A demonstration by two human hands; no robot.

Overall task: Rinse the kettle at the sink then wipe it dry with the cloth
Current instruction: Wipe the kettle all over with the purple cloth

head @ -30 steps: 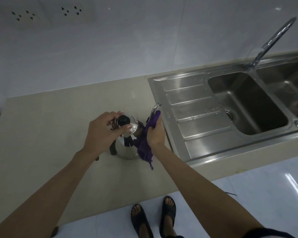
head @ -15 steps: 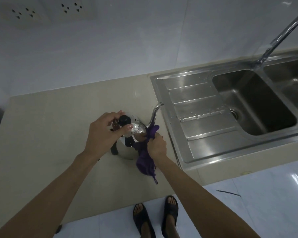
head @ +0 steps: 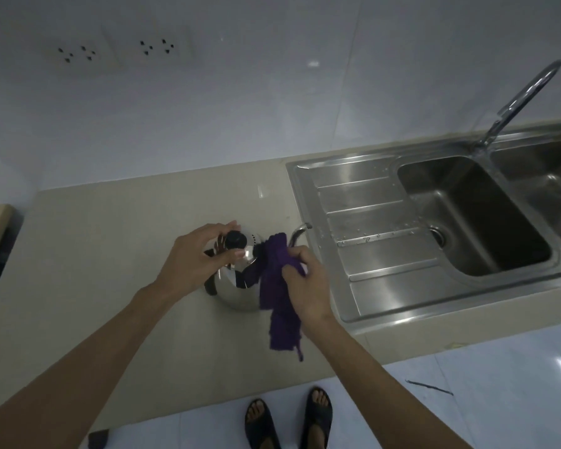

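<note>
A shiny steel kettle (head: 237,293) with a black lid knob and a thin curved spout stands upright on the beige counter (head: 110,254), just left of the sink. My left hand (head: 195,257) grips its lid and top from the left. My right hand (head: 305,286) holds a purple cloth (head: 277,286) pressed against the kettle's right side, below the spout; the cloth's loose end hangs down over the counter. The cloth hides much of that side.
The steel sink (head: 386,286) with a ribbed drainboard and deep basins lies to the right, its tall tap (head: 512,105) at the back. Wall sockets (head: 117,50) sit on the white tiles. The counter's front edge is near; my sandalled feet (head: 289,419) show below.
My right hand has slid the cloth from the spout down to the kettle's base and back up its right side. My left hand has stayed on the lid.
</note>
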